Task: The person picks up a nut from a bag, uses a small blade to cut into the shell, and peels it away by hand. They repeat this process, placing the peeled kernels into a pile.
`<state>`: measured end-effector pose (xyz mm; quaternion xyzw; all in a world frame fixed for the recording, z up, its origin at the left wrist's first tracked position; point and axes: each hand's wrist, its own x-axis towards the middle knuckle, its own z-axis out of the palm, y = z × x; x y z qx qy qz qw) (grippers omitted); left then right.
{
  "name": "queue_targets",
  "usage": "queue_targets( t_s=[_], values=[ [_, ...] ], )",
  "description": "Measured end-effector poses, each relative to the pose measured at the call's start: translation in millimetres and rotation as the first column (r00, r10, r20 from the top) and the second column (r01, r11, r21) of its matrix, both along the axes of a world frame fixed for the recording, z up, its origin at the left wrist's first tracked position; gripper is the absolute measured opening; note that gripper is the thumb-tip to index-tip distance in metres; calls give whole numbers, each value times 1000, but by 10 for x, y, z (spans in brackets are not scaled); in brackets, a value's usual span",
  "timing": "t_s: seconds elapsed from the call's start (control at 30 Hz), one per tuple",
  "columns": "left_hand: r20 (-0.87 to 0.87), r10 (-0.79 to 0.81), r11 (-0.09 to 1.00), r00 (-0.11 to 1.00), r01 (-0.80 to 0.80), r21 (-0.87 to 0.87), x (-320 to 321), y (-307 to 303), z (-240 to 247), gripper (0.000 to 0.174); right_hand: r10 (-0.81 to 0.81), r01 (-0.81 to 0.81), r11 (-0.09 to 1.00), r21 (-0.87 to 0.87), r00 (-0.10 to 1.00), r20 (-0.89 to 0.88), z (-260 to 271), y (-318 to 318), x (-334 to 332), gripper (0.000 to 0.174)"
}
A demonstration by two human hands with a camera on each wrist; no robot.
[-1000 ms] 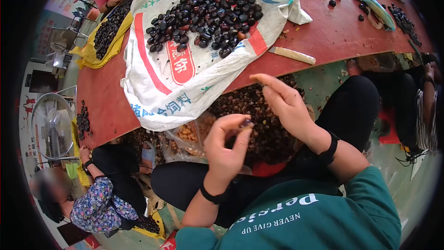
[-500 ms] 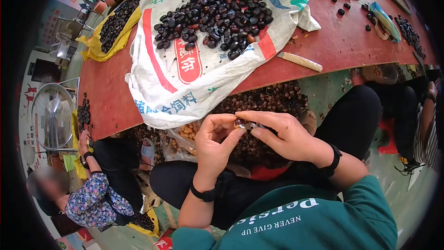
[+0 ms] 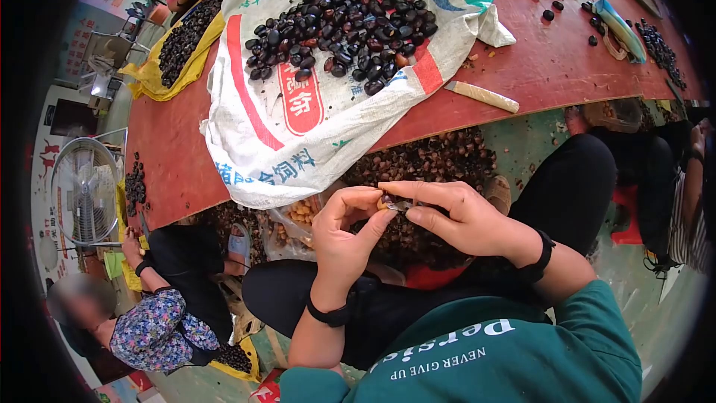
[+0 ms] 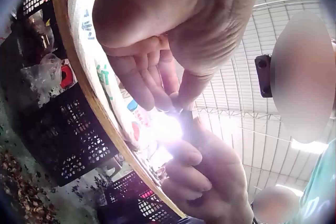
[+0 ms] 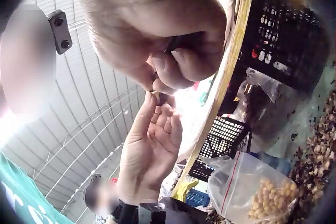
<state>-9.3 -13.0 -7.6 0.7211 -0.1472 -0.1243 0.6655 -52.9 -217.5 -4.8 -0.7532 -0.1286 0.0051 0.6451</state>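
Observation:
In the head view my left hand (image 3: 341, 233) pinches a small dark nut (image 3: 385, 200) between thumb and fingertips, and a pale patch shows on it. My right hand (image 3: 464, 218) meets it from the other side, its thumb and forefinger gripping a small shiny blade (image 3: 400, 206) laid against the nut. A dark part of that tool (image 5: 184, 41) lies within the curled right fingers in the right wrist view. Glare hides the contact in the left wrist view. Both hands are above a heap of brown shells (image 3: 440, 157) below the table edge.
Dark nuts (image 3: 350, 22) lie heaped on a white woven sack (image 3: 246, 123) over the red table (image 3: 179, 172). A wooden-handled knife (image 3: 485, 97) rests near the table edge. A clear bag of yellowish kernels (image 5: 273, 198) and black crates (image 5: 283, 40) sit below. Other people sit around the table.
A second ago the hands were apart, the right one raised to the right. They have since come together at the nut, and over the last half second they have barely moved.

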Motion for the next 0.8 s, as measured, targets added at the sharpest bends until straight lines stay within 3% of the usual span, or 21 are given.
queue_targets(
  t_s=[0.33,0.43,0.57,0.7,0.77,0.8],
  values=[
    [121,41,998,992,-47,41,-34,-37,-10,22,-50,46,996,-72,998,-48,15,57,-53,37],
    [164,55,997,985,-65,51,-41,-51,-43,22,-107,107,994,-14,994,-25,-42,102,-64,36],
    [139,98,995,985,-93,-41,-76,-94,-102,24,-128,172,968,182,964,-232,31,149,-85,35],
    [-307,33,925,951,-146,-352,-35,-118,-75,21,-135,230,924,306,944,-302,42,148,-78,35],
    [-541,-58,849,839,-244,-470,9,-76,-42,22,-168,221,930,293,966,-195,34,143,-79,33],
    [-576,-96,814,812,-269,-515,24,-25,-102,24,-187,204,942,268,978,-88,33,145,-73,31]
  ],
)
